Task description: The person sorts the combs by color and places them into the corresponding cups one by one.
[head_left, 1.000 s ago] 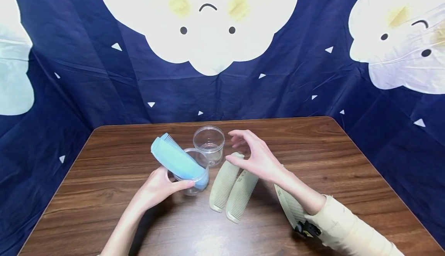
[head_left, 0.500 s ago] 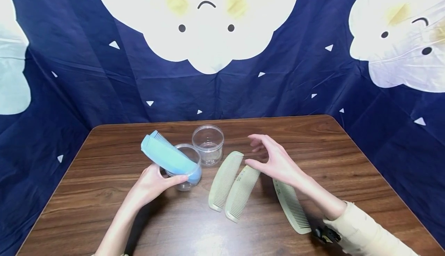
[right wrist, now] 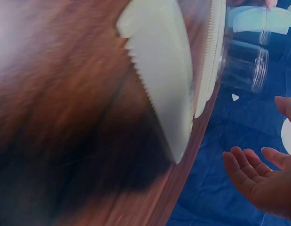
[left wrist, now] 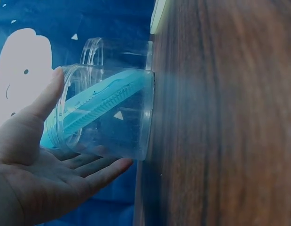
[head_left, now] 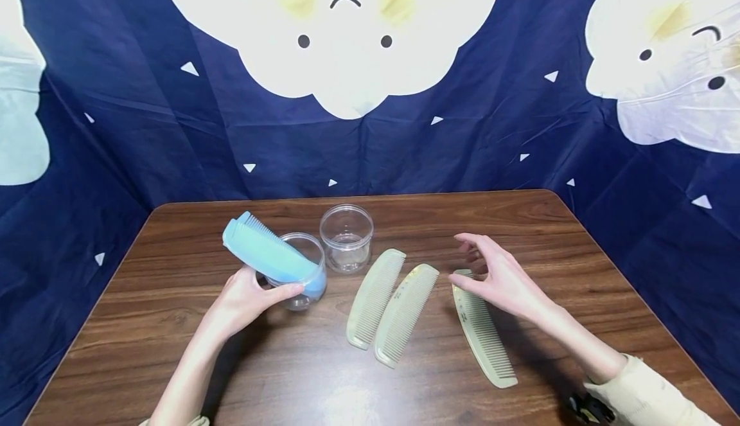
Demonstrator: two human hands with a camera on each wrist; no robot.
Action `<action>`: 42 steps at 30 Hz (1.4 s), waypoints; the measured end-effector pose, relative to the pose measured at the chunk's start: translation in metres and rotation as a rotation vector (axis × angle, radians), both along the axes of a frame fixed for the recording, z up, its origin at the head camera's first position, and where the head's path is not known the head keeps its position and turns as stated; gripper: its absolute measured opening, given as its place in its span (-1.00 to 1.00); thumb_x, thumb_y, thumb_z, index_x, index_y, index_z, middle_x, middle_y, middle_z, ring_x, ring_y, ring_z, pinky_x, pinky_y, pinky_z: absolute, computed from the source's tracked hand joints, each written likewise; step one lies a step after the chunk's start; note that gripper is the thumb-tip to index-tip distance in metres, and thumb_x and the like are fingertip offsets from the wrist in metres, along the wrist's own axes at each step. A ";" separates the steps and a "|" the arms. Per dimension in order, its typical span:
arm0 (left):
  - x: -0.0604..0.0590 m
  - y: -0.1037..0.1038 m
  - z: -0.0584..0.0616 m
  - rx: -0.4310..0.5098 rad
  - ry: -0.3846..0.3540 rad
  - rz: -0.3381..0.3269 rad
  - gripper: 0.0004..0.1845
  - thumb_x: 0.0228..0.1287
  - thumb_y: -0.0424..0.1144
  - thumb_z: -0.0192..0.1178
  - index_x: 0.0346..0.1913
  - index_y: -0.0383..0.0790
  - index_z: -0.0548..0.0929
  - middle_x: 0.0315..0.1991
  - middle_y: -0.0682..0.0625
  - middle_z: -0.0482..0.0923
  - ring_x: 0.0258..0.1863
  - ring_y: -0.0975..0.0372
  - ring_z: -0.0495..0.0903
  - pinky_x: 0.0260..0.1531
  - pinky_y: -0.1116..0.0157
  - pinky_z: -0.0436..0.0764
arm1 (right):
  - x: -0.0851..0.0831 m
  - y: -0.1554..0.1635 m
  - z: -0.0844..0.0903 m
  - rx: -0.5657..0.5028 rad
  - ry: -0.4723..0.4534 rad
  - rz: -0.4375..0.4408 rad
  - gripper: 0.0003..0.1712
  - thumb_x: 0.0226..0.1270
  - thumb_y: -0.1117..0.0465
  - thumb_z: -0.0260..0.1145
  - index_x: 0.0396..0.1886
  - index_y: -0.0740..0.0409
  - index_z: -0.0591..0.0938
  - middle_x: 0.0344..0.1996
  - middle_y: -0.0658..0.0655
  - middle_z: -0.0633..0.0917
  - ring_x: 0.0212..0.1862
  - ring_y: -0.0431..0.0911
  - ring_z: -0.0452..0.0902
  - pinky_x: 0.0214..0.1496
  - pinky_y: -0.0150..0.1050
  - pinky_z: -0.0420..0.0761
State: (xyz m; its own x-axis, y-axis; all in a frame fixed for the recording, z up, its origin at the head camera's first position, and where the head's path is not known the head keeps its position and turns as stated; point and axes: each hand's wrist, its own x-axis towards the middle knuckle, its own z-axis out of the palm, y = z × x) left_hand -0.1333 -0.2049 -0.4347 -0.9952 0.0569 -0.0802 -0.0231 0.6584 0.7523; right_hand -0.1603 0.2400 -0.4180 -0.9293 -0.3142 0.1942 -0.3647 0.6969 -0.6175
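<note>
My left hand (head_left: 257, 291) holds a clear jar (head_left: 303, 265) tilted on the wooden table (head_left: 173, 342); its thumb lies on the rim, its fingers under the wall. Blue combs (head_left: 263, 254) stick out of the jar to the upper left. In the left wrist view the blue comb (left wrist: 96, 102) lies inside the jar (left wrist: 112, 117) against my hand (left wrist: 56, 174). My right hand (head_left: 491, 275) hovers open over the top end of a pale green comb (head_left: 485, 336), holding nothing. The right wrist view shows that comb (right wrist: 164, 70) beside my right hand (right wrist: 263, 176).
A second clear jar (head_left: 347, 238) stands upright and empty behind the held one. Two more pale green combs (head_left: 390, 307) lie side by side at the table's middle. A dark blue cloth with white clouds (head_left: 358, 130) hangs behind the table.
My right hand has moved right, from over the pair of green combs to above the single comb. My left hand has drawn the jar with the blue combs slightly left.
</note>
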 end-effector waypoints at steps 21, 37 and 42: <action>-0.003 -0.011 -0.001 0.004 0.019 0.012 -0.18 0.17 0.27 0.43 0.36 -0.10 0.44 0.17 -0.14 0.65 0.24 0.00 0.56 0.20 -0.02 0.51 | 0.025 0.026 -0.008 0.210 -0.019 -0.121 -0.02 0.19 -0.24 0.52 0.48 0.07 0.37 0.14 0.18 0.67 -0.09 -0.07 0.66 -0.16 -0.21 0.63; -0.004 -0.021 0.003 0.000 -0.041 0.045 -0.12 0.19 0.31 0.39 0.40 -0.16 0.39 0.27 -0.19 0.57 0.33 -0.06 0.49 0.24 -0.08 0.47 | 0.040 0.019 -0.021 0.344 -0.018 -0.105 0.01 0.09 -0.21 0.58 0.43 0.15 0.41 0.14 0.19 0.67 -0.08 -0.03 0.72 -0.23 -0.02 0.69; -0.004 -0.023 0.003 0.015 -0.037 0.053 -0.10 0.21 0.29 0.39 0.43 -0.19 0.36 0.29 -0.22 0.55 0.34 -0.07 0.48 0.28 -0.08 0.45 | 0.044 0.014 -0.023 0.396 -0.029 -0.114 0.11 0.01 -0.37 0.55 0.45 0.13 0.42 0.14 0.21 0.66 0.00 0.07 0.69 -0.20 0.07 0.69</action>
